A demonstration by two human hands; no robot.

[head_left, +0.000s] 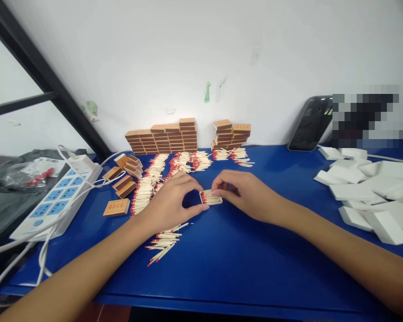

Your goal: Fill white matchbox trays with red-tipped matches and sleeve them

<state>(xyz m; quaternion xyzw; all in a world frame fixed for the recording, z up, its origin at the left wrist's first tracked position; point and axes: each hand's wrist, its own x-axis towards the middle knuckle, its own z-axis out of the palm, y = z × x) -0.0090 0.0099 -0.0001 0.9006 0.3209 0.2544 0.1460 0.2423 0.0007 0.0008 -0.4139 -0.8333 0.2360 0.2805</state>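
Note:
A small white matchbox tray (216,202) with red-headed matches (209,196) in it stands on the blue table in front of me. My left hand (174,197) grips the tray's left end between thumb and fingers. From the right, my right hand (237,190) has its thumb and curled fingers pinched at the right end of the matches; its fingertips partly hide them. Loose matches (144,194) lie in a long row beside and behind my left hand, and more matches (164,241) are scattered in front of its wrist.
Stacked matchboxes (168,138) and a smaller stack (223,134) line the wall. Several matchboxes (116,207) lie at left, near a white power strip (58,197) with cables. At right are a pile of white trays (372,188) and a leaning phone (310,123).

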